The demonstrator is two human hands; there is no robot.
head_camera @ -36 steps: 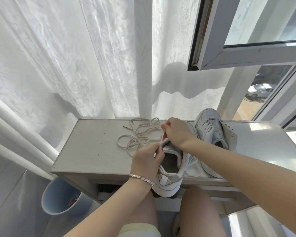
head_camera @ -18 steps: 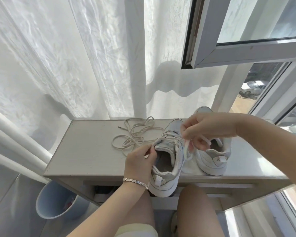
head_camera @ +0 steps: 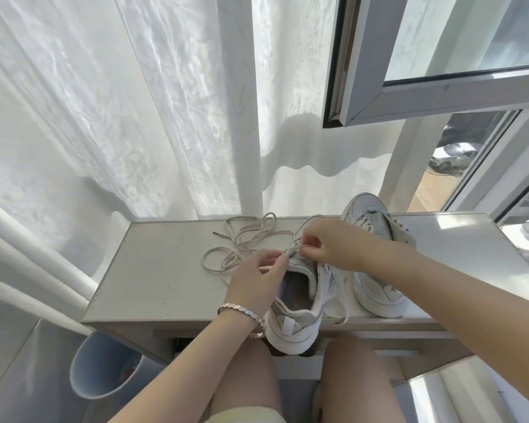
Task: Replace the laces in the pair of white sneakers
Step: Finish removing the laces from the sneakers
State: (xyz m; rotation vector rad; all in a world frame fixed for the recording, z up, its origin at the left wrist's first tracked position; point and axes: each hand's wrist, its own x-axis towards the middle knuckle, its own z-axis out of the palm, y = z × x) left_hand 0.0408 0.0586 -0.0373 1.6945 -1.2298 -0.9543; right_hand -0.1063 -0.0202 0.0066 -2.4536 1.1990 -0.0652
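White curtains are hanging behind the pale desk (head_camera: 165,285) where I am working. The near sneaker (head_camera: 300,319) is sitting at the front edge, heel toward me, so its eyelets are facing up. My left hand (head_camera: 254,279) is pinching its eyelet flap to steady it, while my right hand (head_camera: 333,245) is pinching the white lace (head_camera: 339,297) at an eyelet. The loose beige laces (head_camera: 242,242) are lying aside, and the second sneaker (head_camera: 376,279) is waiting just beside.

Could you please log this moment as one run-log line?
step: lacing near sneaker | left hand: holds its upper | right hand: pinches white lace at eyelets | beige lace: loose on table
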